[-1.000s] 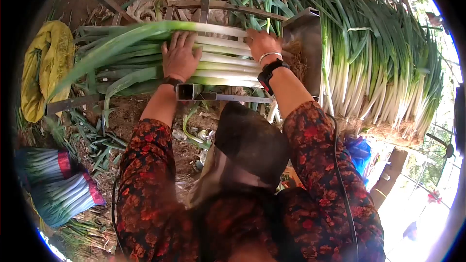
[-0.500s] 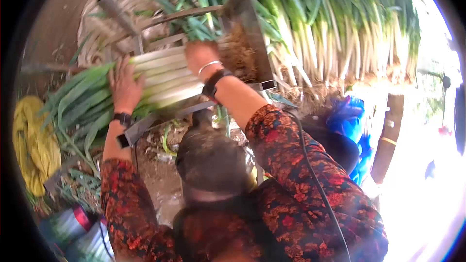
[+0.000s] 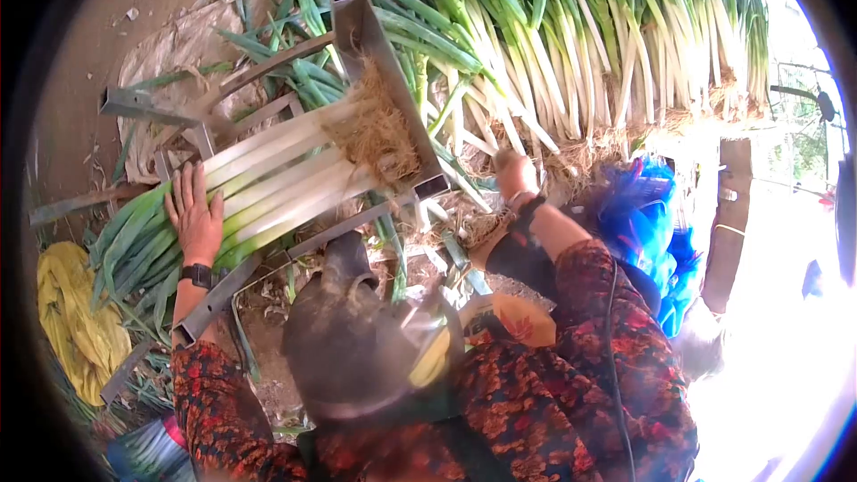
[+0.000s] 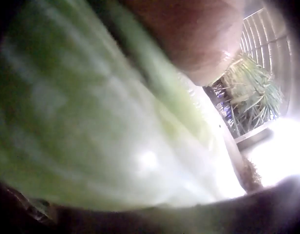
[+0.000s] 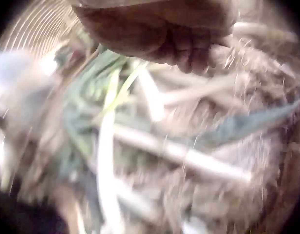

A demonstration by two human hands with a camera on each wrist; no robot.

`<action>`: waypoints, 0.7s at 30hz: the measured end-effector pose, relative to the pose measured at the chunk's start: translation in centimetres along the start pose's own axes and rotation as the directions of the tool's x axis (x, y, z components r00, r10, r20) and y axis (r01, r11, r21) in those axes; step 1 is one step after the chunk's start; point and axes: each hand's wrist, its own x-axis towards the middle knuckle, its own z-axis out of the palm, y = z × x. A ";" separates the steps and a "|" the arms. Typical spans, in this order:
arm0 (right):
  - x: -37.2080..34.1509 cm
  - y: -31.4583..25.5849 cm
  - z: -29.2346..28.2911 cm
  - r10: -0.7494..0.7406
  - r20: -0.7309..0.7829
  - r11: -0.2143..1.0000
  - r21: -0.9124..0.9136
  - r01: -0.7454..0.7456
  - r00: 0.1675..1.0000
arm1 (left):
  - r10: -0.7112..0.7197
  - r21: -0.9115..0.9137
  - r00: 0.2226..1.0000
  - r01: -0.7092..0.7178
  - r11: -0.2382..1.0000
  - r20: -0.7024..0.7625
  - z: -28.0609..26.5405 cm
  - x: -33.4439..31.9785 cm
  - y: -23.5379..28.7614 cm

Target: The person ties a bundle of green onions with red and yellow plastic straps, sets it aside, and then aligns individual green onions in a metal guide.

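A bundle of long green onions (image 3: 277, 174) lies in a metal frame (image 3: 379, 62), white stems side by side and brown roots (image 3: 379, 129) against the frame's end plate. My left hand (image 3: 198, 219) rests on the bundle where green meets white, fingers extended across the stems. In the left wrist view, an onion stalk (image 4: 116, 122) fills most of the picture under the hand. My right hand (image 3: 515, 177) is off the bundle, near the roots of the large onion pile (image 3: 616, 62). In the right wrist view its loosely curled fingers (image 5: 186, 53) hang over scattered stalks, with nothing seen in them.
A yellow sack (image 3: 80, 321) lies at the left. Blue plastic bags (image 3: 643, 223) and a wooden post (image 3: 728, 223) stand to the right. Loose onion stalks (image 5: 174, 153) and dry debris cover the ground. Wrapped onion bundles (image 3: 147, 455) sit at lower left.
My right hand has left the bundled stems and moved right, toward the pile. My left hand stays on the bundle. The head view has swung right, shifting the frame leftward.
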 end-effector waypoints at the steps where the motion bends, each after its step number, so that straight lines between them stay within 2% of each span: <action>1: 1.7 0.9 -2.7 0.123 -0.140 0.984 0.145 -0.102 0.983 | 0.001 0.006 1.000 -0.001 1.000 0.012 0.0 0.0 -0.1; 2: 3.4 1.8 -5.5 0.241 -0.275 0.938 0.311 -0.151 0.931 | 0.002 0.010 1.000 -0.003 1.000 0.021 0.0 0.1 -0.1; 3: 6.5 4.5 -4.4 0.392 -0.382 0.906 0.320 -0.278 0.837 | 0.021 0.014 1.000 -0.021 1.000 -0.004 0.2 0.1 -0.2; 4: 8.3 5.9 -4.8 0.333 -0.566 0.939 0.268 -0.214 0.754 | 0.026 0.011 1.000 -0.026 1.000 -0.009 0.1 0.2 -0.1; 6: 11.3 7.2 -7.3 0.462 -0.391 0.872 0.365 -0.327 0.796 | 0.033 0.003 0.999 -0.033 0.999 -0.011 0.1 0.2 -0.1; 8: 13.7 7.8 -7.9 0.454 -0.370 0.881 0.324 -0.345 0.811 | 0.054 0.012 0.998 -0.053 0.998 -0.022 0.0 0.2 0.0; 11: 19.9 13.8 -0.9 0.554 -0.298 0.832 0.207 -0.514 0.777 | 0.059 0.020 0.998 -0.059 0.998 -0.019 -0.3 0.4 0.2; 14: 15.7 7.0 -8.5 0.580 -0.115 0.808 -0.050 -0.587 0.807 | 0.055 0.042 0.998 -0.055 0.998 -0.003 -0.6 0.5 0.4; 15: 15.0 6.3 -9.4 0.519 -0.049 0.854 -0.025 -0.520 0.854 | 0.056 0.037 0.998 -0.056 0.998 -0.007 -0.7 0.6 0.4; 16: 15.2 7.4 -7.1 0.353 -0.139 0.934 -0.010 -0.358 0.925 | 0.057 0.032 0.998 -0.057 0.998 -0.007 -0.8 0.6 0.4; 18: 11.5 3.6 -7.9 0.304 -0.113 0.897 0.368 -0.244 0.946 | 0.051 0.013 0.999 -0.051 0.999 -0.004 -0.8 0.4 0.5; 20: 7.9 -0.1 -7.4 0.340 0.062 0.799 0.507 -0.323 0.938 | 0.039 -0.004 0.999 -0.039 0.999 0.006 -0.8 0.4 0.4; 21: 5.3 -3.0 -8.2 0.328 0.124 0.711 0.620 -0.331 0.936 | 0.003 0.008 0.999 -0.003 1.000 0.039 -0.8 0.5 0.5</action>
